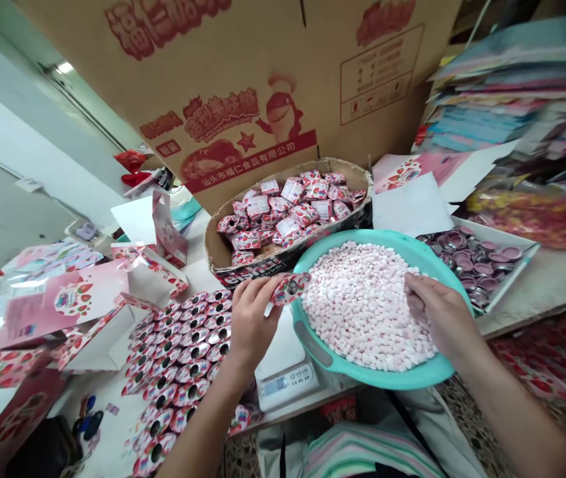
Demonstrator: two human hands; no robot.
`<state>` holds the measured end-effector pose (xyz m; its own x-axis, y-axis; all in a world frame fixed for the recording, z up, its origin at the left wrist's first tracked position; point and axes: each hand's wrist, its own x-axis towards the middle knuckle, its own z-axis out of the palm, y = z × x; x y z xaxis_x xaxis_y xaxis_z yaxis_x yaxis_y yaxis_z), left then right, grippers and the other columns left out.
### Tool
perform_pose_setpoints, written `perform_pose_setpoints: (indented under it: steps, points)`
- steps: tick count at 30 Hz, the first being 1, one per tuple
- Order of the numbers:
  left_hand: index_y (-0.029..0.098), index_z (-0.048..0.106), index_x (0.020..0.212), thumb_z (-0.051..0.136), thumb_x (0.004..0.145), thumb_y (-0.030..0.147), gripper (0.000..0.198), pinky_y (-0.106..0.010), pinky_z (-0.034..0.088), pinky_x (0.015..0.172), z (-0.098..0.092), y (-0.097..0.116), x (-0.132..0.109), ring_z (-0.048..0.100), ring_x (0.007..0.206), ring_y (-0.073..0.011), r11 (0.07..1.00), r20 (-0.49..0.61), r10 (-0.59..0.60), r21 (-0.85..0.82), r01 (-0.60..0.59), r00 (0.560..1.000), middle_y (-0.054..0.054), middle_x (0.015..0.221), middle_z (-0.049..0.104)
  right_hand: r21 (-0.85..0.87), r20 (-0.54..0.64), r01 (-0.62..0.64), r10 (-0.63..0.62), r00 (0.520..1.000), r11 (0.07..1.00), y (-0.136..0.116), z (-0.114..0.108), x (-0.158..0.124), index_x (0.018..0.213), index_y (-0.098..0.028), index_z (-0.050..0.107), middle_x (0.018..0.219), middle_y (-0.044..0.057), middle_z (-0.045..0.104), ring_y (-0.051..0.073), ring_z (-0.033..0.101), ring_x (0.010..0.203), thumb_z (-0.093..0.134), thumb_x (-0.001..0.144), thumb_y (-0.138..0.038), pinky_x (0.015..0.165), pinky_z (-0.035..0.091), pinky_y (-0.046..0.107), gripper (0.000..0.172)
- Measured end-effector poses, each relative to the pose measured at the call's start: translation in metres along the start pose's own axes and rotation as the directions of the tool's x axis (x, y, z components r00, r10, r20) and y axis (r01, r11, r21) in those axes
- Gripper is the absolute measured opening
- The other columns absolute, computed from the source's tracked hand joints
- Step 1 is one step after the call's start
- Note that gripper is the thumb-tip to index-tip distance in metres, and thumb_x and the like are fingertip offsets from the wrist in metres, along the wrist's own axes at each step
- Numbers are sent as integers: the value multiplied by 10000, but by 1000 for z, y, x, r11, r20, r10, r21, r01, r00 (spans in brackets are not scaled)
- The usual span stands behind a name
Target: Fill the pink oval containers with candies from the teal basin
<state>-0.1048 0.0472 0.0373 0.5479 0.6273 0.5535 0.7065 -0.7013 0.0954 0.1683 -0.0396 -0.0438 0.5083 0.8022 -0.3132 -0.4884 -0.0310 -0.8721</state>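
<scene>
Head view: the left hand [253, 322] was closed around a small strawberry-printed tin [290, 289], its fingers wrapped over the body and the tin's round dark opening showing, just above the rim of a turquoise basin [402, 377]. The right hand [437, 315] lay at the right side of a heap of pale pink candies [363, 305] filling that basin, its fingers half curled and touching them; whether they gripped any could not be told. The basin leaned over a digital scale [287, 384] near the front edge of the white table [98, 392]. Rows of matching tins [178, 375] lay beside the left forearm. Behind the basin stood a cardboard tray [223, 245] of wrapped pink packets [283, 209], and to its right a white box [507, 272] held shiny open tins [472, 262].
</scene>
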Motion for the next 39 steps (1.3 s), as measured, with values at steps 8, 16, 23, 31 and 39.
perform_pose_setpoints:
  steps: [8, 16, 23, 31, 39]
  points:
    - [224, 612, 1168, 589, 826, 127, 357, -384, 402, 977, 23, -7, 1, 610, 984, -203, 999, 27, 33, 14, -33, 999, -54, 1084, 676, 10, 17, 18, -18, 1000, 1000, 3, -1, 2, 664, -178, 531, 498, -73, 301, 45, 236, 423, 754, 712, -469, 364, 164, 169, 369]
    - [221, 588, 1198, 561, 840, 111, 376, -386, 386, 974, 16, -1, -4, 598, 1009, -203, 997, -30, 77, 32, -76, 997, -66, 1121, 662, 8, 24, -11, 11, 1000, 1000, -1, 1, 1, 660, -178, 514, 506, -78, 287, 45, 230, 429, 769, 678, -500, 368, 153, 167, 411]
    - [238, 621, 1155, 604, 813, 109, 366, -380, 418, 939, 30, -5, 1, 602, 970, -204, 999, 24, -17, -32, 18, 1000, -50, 1078, 675, 8, 12, -4, 4, 1000, 1000, 0, 1, 0, 682, -175, 509, 543, -70, 317, 41, 251, 448, 762, 685, -504, 377, 168, 154, 415]
    - [200, 619, 1076, 715, 728, 354, 392, -338, 510, 853, 26, -4, -11, 651, 938, -218, 674, 159, -494, -551, 492, 855, -55, 1032, 688, -19, 34, -3, 4, 999, 1000, 1, -1, 1, 678, -176, 511, 517, -74, 295, 43, 240, 441, 732, 721, -513, 380, 173, 157, 405]
    - [173, 603, 1052, 739, 666, 385, 461, -337, 517, 808, 12, -42, -61, 664, 871, -219, 466, 342, -669, -498, 731, 660, -47, 960, 703, -29, 34, 4, -3, 999, 1000, 0, 0, 3, 651, -179, 524, 487, -75, 292, 46, 226, 420, 754, 700, -473, 367, 154, 173, 377]
